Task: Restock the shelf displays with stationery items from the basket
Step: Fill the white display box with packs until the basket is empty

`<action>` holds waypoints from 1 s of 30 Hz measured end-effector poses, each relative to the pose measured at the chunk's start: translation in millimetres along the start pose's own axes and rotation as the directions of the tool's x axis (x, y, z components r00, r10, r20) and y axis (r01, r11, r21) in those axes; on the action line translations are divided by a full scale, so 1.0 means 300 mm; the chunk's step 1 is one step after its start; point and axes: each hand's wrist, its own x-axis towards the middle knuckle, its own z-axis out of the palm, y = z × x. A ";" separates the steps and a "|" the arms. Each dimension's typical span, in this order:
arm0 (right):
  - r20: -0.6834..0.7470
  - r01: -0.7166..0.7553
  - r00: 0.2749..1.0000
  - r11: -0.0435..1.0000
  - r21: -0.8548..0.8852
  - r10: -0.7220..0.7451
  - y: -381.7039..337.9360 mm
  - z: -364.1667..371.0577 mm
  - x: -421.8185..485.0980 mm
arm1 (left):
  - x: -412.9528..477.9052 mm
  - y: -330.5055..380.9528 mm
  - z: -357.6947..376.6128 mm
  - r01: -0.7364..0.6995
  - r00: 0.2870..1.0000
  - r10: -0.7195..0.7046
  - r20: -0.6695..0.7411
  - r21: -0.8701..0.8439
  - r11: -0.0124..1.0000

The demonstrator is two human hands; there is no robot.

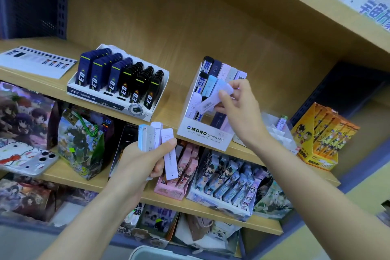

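While the right hand (238,107) pinches one lead case (207,104) at the part-filled display box (202,133) on the shelf (175,103), the left hand (136,163) grips several spare cases (148,138). Restocking is judged unfinished, with the basket (152,252) below.

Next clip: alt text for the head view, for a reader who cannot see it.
A person's right hand pinches a pale lead case at a white MONO display box on a wooden shelf; the left hand grips several spare cases.
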 end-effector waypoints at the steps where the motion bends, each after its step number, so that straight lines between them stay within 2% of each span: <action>1: 0.008 -0.003 1.000 1.000 -0.021 0.003 0.004 0.019 0.008 | 0.001 0.000 -0.001 0.000 1.000 0.000 -0.005 0.006 1.000; 6: 0.052 0.023 0.998 0.997 -0.077 -0.019 0.020 0.073 0.020 | 0.009 0.006 -0.013 -0.003 1.000 0.003 -0.015 -0.009 1.000; 12: 0.003 0.044 0.999 0.990 -0.137 -0.044 0.033 0.104 0.007 | 0.016 0.007 -0.017 -0.006 0.999 0.004 -0.049 -0.037 0.999; 16: 0.005 0.132 0.990 0.918 -0.375 -0.140 0.042 0.112 0.001 | 0.016 0.007 -0.015 -0.007 0.999 0.005 -0.051 -0.040 0.999; 19: -0.006 0.169 0.982 0.893 -0.417 -0.189 0.035 0.108 -0.015 | 0.022 0.007 -0.007 -0.025 0.997 0.023 -0.069 -0.032 0.999; 22: 0.000 0.127 0.991 0.951 -0.281 -0.132 0.021 0.100 -0.079 | 0.021 0.009 -0.002 -0.056 0.994 0.053 -0.091 -0.036 0.998; 24: 0.162 0.012 0.987 0.993 -0.121 0.008 0.011 0.108 -0.147 | 0.018 0.012 0.002 -0.067 0.993 0.065 -0.099 -0.027 0.997; 26: 0.354 -0.101 0.929 0.994 -0.029 0.105 0.008 0.130 -0.217 | 0.014 0.014 0.009 -0.077 0.992 0.074 -0.103 -0.021 0.997; 30: 0.436 -0.193 0.891 0.975 0.112 0.126 0.018 0.146 -0.284 | -0.003 0.017 0.029 -0.079 0.989 0.082 -0.121 0.025 0.997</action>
